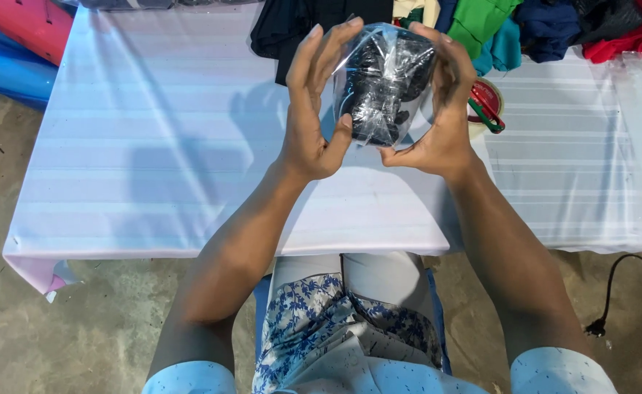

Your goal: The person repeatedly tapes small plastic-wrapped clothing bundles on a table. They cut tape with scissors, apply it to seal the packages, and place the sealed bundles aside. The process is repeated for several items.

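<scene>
We are cupping a clear plastic bag of black cloth [384, 84] between left hand [312, 109] and right hand [437, 109], fingers curling around its sides, bare white table [153, 146] lying open beneath, folded clothes [481, 25] crowding beyond our fingertips.

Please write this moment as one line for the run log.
left hand: holds clear bag of black cloth | right hand: holds same bag | bag: above white table | folded clothes: far edge

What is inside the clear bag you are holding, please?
A dark, rolled or folded cloth item fills the clear bag, gripped by the left hand and right hand. Glare and the hands hide what kind of garment it is.
</scene>
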